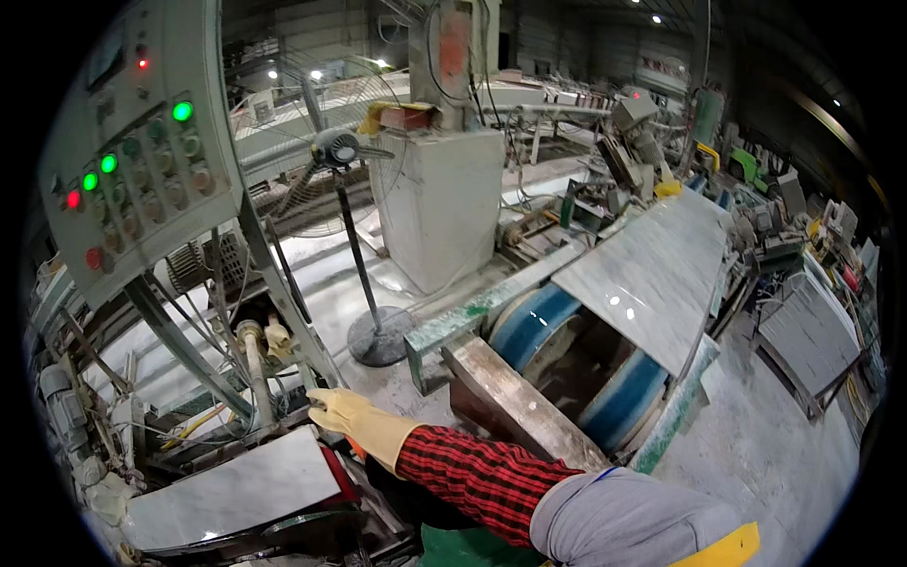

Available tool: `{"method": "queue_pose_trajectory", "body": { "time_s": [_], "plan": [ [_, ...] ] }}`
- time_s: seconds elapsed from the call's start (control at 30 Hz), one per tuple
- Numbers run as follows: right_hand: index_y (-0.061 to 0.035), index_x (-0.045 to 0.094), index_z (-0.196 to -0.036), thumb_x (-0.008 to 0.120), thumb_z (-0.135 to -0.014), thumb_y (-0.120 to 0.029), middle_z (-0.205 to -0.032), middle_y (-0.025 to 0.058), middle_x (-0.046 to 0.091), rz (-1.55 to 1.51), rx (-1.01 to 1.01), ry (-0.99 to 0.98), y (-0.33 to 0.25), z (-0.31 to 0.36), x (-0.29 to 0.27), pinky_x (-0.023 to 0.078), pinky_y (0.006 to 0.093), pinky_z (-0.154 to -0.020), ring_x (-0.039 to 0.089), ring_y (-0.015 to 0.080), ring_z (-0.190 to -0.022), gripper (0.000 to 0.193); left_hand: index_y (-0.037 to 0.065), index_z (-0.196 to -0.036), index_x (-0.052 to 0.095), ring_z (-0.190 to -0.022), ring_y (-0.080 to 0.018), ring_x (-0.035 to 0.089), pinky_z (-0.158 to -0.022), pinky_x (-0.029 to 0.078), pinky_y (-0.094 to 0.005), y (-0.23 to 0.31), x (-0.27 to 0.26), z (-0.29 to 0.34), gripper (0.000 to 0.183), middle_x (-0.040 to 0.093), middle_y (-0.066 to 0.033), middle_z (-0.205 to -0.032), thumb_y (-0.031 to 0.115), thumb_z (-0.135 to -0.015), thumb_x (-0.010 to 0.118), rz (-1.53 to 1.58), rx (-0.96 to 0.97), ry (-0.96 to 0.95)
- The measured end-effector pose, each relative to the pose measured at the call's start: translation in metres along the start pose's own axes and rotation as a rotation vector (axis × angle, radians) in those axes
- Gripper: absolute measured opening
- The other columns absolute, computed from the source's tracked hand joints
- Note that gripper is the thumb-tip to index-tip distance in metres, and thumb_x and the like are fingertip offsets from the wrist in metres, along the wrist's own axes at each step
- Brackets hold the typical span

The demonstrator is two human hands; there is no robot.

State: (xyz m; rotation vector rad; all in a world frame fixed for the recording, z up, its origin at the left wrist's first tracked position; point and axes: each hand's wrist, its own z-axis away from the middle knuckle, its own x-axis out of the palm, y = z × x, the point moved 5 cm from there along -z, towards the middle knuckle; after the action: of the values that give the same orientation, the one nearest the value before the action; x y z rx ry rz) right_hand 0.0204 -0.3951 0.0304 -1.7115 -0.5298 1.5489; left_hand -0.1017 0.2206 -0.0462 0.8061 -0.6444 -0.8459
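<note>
My right hand [359, 423], in a cream rubber glove, reaches across to the left from the lower right. Its fingers point left and look a little apart, with nothing visible in them. Just below the fingertips lies the corner of a pale marble-like slab [231, 491]; whether they touch, I cannot tell. A red edge [340, 474] shows at the slab's right end. Beneath the glove is a small orange part [355, 447], mostly hidden. My left hand is out of view.
A control panel [142, 170] with lit buttons stands at left, beside a pedestal fan [364, 236]. Ahead, a larger grey slab [642, 274] rests over blue belts [619, 402] in a green-edged frame [487, 302]. Machinery [633, 142] lies beyond; dark slabs [808, 331] lean at right.
</note>
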Motion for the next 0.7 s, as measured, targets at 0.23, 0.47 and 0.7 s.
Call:
{"method": "queue_pose_trajectory", "body": {
  "time_s": [0.23, 0.47, 0.7],
  "plan": [
    [-0.019, 0.057, -0.143, 0.054, -0.09, -0.043, -0.125, 0.0166, 0.071, 0.035, 0.016, -0.028, 0.012, -0.002, 0.004, 0.051, 0.0453, -0.102, 0.066, 0.0368, -0.117, 0.058, 0.014, -0.159, 0.028, -0.149, -0.0389, 0.033, -0.12, 0.037, -0.0557, -0.011, -0.007, -0.021, 0.067, 0.033, -0.0156, -0.165, 0.057, -0.108, 0.034, 0.064, -0.059, -0.063],
    [-0.0008, 0.064, -0.133, 0.066, -0.093, -0.03, -0.132, 0.0192, 0.067, -0.17, -0.148, 0.372, 0.06, -0.012, -0.069, 0.049, 0.0354, -0.107, 0.064, 0.0291, -0.124, 0.049, 0.002, -0.154, 0.036, -0.135, -0.0416, 0.052, -0.112, 0.047, -0.053, 0.004, 0.028, 0.007, 0.064, 0.047, -0.0229, -0.153, 0.049, -0.11, 0.034, -0.07, 0.054, -0.078],
    [-0.0008, 0.064, -0.13, 0.063, -0.095, -0.029, -0.122, 0.0178, 0.071, -0.02, 0.132, 0.368, 0.192, 0.136, -0.219, 0.053, 0.0412, -0.099, 0.066, 0.0333, -0.115, 0.045, 0.007, -0.147, 0.052, -0.121, -0.0236, 0.064, -0.099, 0.053, -0.0315, 0.014, 0.038, 0.017, 0.058, 0.06, -0.0116, -0.144, 0.046, -0.104, 0.053, 0.117, 0.312, -0.122]
  ]
}}
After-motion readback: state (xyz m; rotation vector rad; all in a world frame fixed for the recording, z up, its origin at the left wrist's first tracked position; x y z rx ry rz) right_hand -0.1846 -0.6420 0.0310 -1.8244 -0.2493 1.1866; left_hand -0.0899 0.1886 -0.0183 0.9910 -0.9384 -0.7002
